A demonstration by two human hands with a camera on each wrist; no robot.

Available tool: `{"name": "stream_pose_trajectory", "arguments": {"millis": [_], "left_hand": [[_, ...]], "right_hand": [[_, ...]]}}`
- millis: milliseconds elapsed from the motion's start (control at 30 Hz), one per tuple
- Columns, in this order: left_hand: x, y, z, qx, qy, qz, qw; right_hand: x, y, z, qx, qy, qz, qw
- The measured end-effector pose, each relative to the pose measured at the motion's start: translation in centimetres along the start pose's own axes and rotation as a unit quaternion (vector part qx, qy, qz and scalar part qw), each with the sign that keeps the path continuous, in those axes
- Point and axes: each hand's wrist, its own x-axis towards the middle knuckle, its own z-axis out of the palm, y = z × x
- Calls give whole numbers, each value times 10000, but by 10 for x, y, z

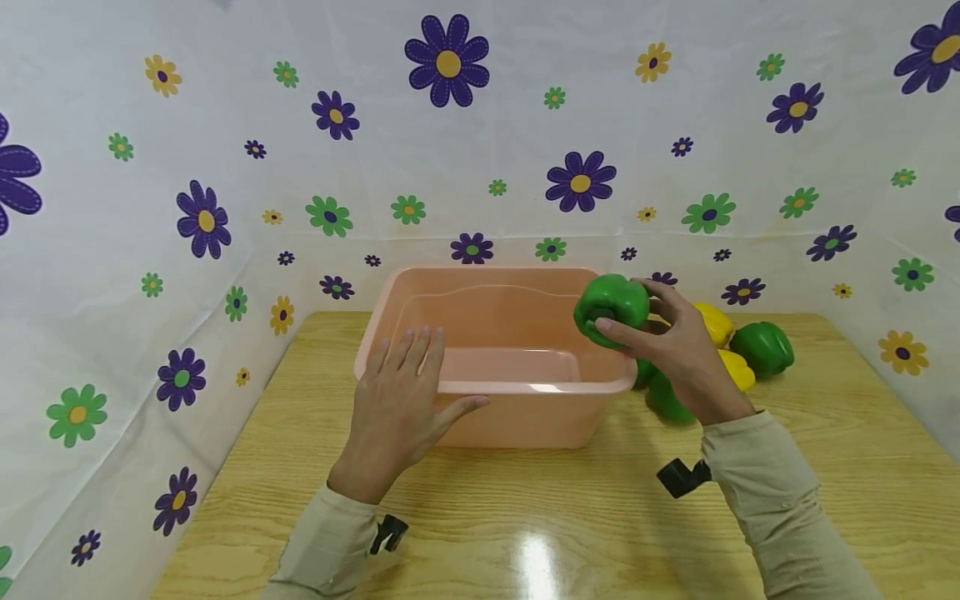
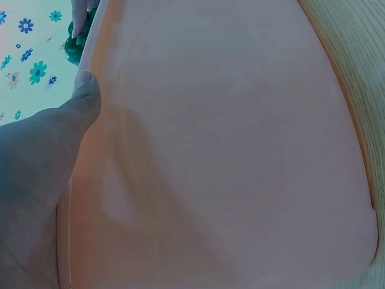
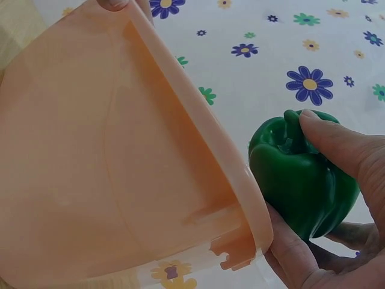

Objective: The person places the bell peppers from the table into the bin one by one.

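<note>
A green bell pepper [image 1: 611, 307] is gripped by my right hand [image 1: 686, 354] above the right rim of a peach plastic tub [image 1: 525, 417]. In the right wrist view, the thumb lies by the stem of the green bell pepper [image 3: 301, 174], with fingers beneath it. My left hand [image 1: 397, 408] rests on the tub's near left rim, its fingers straight and the thumb spread along the edge. The left wrist view shows that thumb on the rim of the tub [image 2: 240, 150]. The visible part of the tub's floor is bare.
Right of the tub, several peppers lie on the wooden table [image 1: 525, 508]: a green pepper [image 1: 762, 348], a yellow pepper [image 1: 714, 325], and others partly hidden behind the right hand. A white flowered cloth [image 1: 480, 133] hangs behind and along both sides.
</note>
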Motion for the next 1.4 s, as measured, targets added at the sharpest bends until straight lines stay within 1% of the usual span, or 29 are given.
{"name": "stream_pose_trajectory", "arguments": {"millis": [233, 467, 733, 933, 1400], "left_hand": [[1, 0, -1, -1, -18, 2, 10000], [1, 1, -2, -41, -118, -41, 9999], [1, 1, -2, -27, -100, -25, 9999], [0, 1, -1, -28, -139, -38, 9999], [1, 1, -1, -57, -184, -56, 9998]], "right_hand": [[1, 0, 0, 8, -10, 31, 10000], [1, 0, 0, 29, -30, 43, 10000], [-1, 1, -2, -183, -74, 100, 9998], [0, 3, -2, -304, -9, 175, 9994], [-1, 3, -2, -288, -44, 140, 9995]]}}
